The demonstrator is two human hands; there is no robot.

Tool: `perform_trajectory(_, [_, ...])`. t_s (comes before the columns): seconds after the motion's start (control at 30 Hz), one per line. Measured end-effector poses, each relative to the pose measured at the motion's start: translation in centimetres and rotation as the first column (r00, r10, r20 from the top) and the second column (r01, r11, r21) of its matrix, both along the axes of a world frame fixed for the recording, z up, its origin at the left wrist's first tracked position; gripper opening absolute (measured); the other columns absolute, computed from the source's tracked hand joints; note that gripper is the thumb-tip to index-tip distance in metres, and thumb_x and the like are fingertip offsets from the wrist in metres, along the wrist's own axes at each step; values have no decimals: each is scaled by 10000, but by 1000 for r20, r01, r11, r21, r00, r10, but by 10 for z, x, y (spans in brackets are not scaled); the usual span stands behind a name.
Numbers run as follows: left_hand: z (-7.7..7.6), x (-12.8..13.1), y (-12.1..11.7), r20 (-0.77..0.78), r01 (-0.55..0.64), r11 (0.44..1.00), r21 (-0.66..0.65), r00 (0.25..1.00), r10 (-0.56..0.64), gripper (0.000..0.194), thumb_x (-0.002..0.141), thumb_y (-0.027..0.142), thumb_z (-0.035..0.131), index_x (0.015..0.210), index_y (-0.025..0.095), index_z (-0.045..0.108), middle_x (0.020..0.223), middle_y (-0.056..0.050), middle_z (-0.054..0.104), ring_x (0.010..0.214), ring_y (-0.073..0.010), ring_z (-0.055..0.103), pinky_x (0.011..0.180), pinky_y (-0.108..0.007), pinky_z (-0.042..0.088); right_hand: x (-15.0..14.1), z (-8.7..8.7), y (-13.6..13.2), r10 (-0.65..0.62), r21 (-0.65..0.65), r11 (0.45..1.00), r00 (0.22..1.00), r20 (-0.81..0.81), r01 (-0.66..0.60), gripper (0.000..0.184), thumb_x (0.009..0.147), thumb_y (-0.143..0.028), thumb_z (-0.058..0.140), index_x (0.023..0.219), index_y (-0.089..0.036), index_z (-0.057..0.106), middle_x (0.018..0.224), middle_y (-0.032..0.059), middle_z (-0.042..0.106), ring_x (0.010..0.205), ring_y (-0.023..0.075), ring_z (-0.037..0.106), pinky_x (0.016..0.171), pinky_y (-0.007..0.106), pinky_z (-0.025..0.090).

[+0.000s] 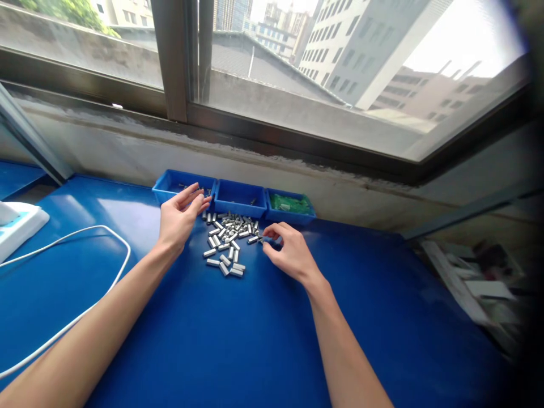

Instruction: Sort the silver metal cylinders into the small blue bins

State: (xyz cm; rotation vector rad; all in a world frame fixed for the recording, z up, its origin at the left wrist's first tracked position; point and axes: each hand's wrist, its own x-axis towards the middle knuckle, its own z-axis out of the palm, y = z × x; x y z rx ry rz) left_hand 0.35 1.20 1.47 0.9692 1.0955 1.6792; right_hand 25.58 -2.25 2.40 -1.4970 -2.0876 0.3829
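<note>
A loose pile of short silver metal standoffs (232, 238) lies on the blue table, just in front of a row of blue bins. At the pile's right edge, my right hand (291, 249) has thumb and fingers pinched at the end of one metal standoff (254, 239); the fingertips partly hide it. My left hand (178, 218) hovers at the front of the left blue bin (164, 190), fingers stretched out and apart, with nothing visible in them. Small dark screw-like parts (207, 192) show inside that bin behind the fingers.
Beside it stand the middle blue bin (240, 207), holding a few small parts, and the right blue bin (293, 217) with green plastic bags (289, 203). A white cable (127, 249) curves over the table (238, 340) from a white power strip (25, 224). A window wall rises behind.
</note>
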Motion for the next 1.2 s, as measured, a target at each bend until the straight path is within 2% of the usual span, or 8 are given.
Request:
perform_trajectory(0.2, [0, 7, -23, -269, 263, 959, -106, 921, -282, 383, 838, 423, 675, 1069, 120, 718, 1024, -120, 747, 868, -225, 732, 822, -335, 584, 3, -7, 4, 85, -68, 994, 996, -13, -86, 113, 781, -145, 578, 841, -204, 655, 787, 11, 645, 723, 145, 590, 681, 258, 445])
perform_trajectory(0.3, [-3, 10, -30, -337, 318, 937, -143, 875, -348, 370, 852, 423, 656, 1078, 135, 712, 1010, -108, 751, 855, -215, 728, 780, -310, 575, 2, -9, 5, 100, -70, 992, 995, -28, -102, 118, 775, -123, 569, 798, -193, 661, 756, 11, 643, 690, 139, 579, 660, 254, 439])
perform_trajectory(0.47, [-4, 12, -31, -393, 330, 932, -148, 845, -361, 352, 853, 421, 648, 1069, 151, 715, 1000, -93, 753, 841, -207, 724, 759, -292, 562, 0, -11, 5, 66, -14, 998, 997, -33, -67, 52, 753, -146, 616, 770, -193, 631, 771, 10, 605, 656, 127, 552, 627, 247, 434])
perform_trajectory(0.67, [3, 11, -32, -434, 303, 947, -109, 843, -319, 337, 856, 412, 641, 1048, 144, 715, 975, -90, 755, 803, -195, 720, 745, -285, 557, -3, -14, 6, 42, 35, 999, 998, -50, -41, 48, 778, -197, 637, 775, -199, 589, 784, 5, 596, 673, 127, 552, 632, 245, 430])
perform_trajectory(0.93, [3, 11, -32, -461, 292, 954, -66, 839, -288, 304, 861, 373, 634, 1034, 138, 719, 951, -89, 754, 784, -194, 718, 726, -284, 551, -2, -14, 8, 59, -64, 996, 990, -130, -67, 17, 793, -204, 625, 783, -190, 631, 709, 2, 652, 614, 128, 574, 598, 246, 448])
perform_trajectory(1.07, [3, 12, -33, -450, 304, 951, -63, 841, -299, 312, 856, 381, 639, 1039, 141, 718, 943, -85, 754, 788, -195, 719, 732, -283, 553, -2, -9, 6, 25, -163, 984, 956, -291, -76, 87, 774, -262, 686, 802, -183, 665, 736, 16, 689, 651, 146, 636, 636, 259, 502])
perform_trajectory(1.13, [3, 13, -33, -440, 319, 944, -81, 839, -321, 329, 854, 393, 639, 1050, 141, 716, 945, -87, 754, 794, -199, 722, 732, -284, 554, -4, -7, 6, 5, -242, 962, 896, -444, -125, 144, 760, -300, 725, 809, -178, 665, 764, 28, 707, 686, 164, 671, 659, 274, 525])
perform_trajectory(1.2, [3, 13, -34, -430, 338, 936, -101, 834, -347, 347, 854, 403, 638, 1068, 140, 711, 953, -91, 755, 804, -204, 724, 734, -286, 556, -7, -7, 6, -26, -299, 934, 797, -603, -195, 203, 741, -330, 761, 819, -172, 660, 767, 35, 714, 691, 177, 688, 657, 285, 534])
